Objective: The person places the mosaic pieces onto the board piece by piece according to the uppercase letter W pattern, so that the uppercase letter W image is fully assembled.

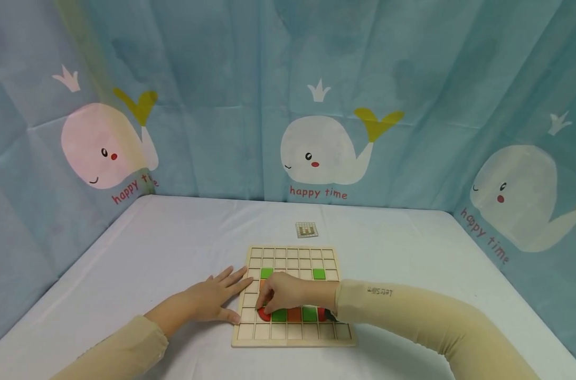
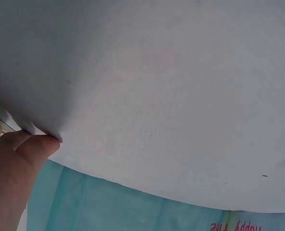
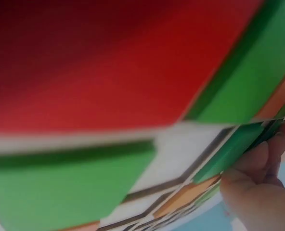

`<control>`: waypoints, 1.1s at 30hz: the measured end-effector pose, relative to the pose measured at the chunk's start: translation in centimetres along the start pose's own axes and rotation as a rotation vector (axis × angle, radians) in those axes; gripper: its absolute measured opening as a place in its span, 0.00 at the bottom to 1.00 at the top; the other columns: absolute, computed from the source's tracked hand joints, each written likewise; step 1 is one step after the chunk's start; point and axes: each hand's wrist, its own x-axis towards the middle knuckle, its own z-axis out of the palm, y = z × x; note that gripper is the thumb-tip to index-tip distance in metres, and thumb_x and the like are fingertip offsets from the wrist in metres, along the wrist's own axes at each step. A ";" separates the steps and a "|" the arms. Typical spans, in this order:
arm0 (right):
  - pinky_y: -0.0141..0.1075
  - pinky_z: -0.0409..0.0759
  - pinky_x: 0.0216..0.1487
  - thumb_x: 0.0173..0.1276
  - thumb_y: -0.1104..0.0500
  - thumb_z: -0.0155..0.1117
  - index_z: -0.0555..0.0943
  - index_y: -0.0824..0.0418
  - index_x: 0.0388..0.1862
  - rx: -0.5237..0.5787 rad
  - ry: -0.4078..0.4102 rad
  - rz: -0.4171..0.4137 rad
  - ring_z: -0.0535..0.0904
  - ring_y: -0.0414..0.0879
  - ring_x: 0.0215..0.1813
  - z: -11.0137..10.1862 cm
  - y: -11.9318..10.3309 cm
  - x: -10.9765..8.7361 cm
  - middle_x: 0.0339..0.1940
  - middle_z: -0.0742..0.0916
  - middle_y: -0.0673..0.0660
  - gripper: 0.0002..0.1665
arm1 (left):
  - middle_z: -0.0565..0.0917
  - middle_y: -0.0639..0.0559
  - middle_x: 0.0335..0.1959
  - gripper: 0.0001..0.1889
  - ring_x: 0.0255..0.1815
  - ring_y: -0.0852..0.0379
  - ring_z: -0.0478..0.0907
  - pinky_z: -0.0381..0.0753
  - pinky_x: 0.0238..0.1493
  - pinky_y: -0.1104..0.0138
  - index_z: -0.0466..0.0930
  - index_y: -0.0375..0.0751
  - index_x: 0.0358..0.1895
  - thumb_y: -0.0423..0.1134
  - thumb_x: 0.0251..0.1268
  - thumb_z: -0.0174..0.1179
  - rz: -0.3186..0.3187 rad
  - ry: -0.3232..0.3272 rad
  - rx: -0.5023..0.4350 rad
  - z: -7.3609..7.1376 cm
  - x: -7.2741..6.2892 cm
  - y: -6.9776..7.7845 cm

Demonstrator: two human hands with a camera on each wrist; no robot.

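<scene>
A square wooden grid board lies on the white table, and its lower row carries green and orange tiles. My right hand reaches across the board and pinches a red piece with a rounded edge at the left end of that row. Another red piece shows at the row's right end, partly under the right forearm. With fingers spread, my left hand rests at the board's left edge, fingertips touching the rim. The right wrist view shows a large red tile and a green tile up close.
Behind the board lies a small card with a grid and a brown figure. Two green tiles sit in an upper row. A blue curtain with printed whales stands around the table. My right sleeve covers the board's right side.
</scene>
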 end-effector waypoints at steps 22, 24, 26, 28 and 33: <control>0.50 0.78 0.46 0.71 0.63 0.61 0.80 0.69 0.53 -0.266 0.582 0.106 0.76 0.59 0.50 -13.9 6.3 -13.5 0.49 0.82 0.64 0.16 | 0.54 0.34 0.75 0.45 0.74 0.29 0.44 0.47 0.62 0.28 0.56 0.37 0.75 0.66 0.64 0.53 -0.239 0.587 0.282 -3.9 -5.2 -5.2; 0.57 0.75 0.50 0.70 0.64 0.61 0.79 0.71 0.55 -0.342 0.656 0.147 0.73 0.65 0.54 -14.8 7.3 -15.1 0.53 0.79 0.69 0.17 | 0.49 0.35 0.77 0.47 0.76 0.30 0.38 0.43 0.61 0.27 0.50 0.40 0.77 0.67 0.65 0.52 -0.249 0.618 0.281 -4.2 -6.1 -6.4; 0.64 0.70 0.53 0.70 0.64 0.61 0.77 0.72 0.57 -0.419 0.720 0.192 0.69 0.72 0.58 -15.4 8.4 -16.3 0.56 0.76 0.74 0.20 | 0.43 0.37 0.78 0.48 0.76 0.31 0.32 0.41 0.60 0.26 0.44 0.45 0.79 0.67 0.65 0.52 -0.261 0.638 0.291 -4.4 -6.6 -7.5; 0.69 0.64 0.55 0.70 0.61 0.61 0.73 0.72 0.61 -0.479 0.768 0.253 0.62 0.77 0.61 -15.9 9.7 -17.2 0.60 0.70 0.78 0.24 | 0.37 0.39 0.79 0.49 0.76 0.33 0.28 0.40 0.59 0.25 0.38 0.49 0.79 0.68 0.65 0.51 -0.279 0.644 0.310 -4.4 -6.7 -8.5; 0.78 0.49 0.56 0.73 0.43 0.56 0.55 0.66 0.75 -0.550 0.800 0.432 0.43 0.80 0.70 -16.6 13.0 -18.3 0.72 0.52 0.79 0.43 | 0.30 0.40 0.78 0.51 0.75 0.33 0.23 0.34 0.56 0.22 0.31 0.52 0.79 0.70 0.64 0.50 -0.339 0.613 0.295 -4.2 -6.5 -10.4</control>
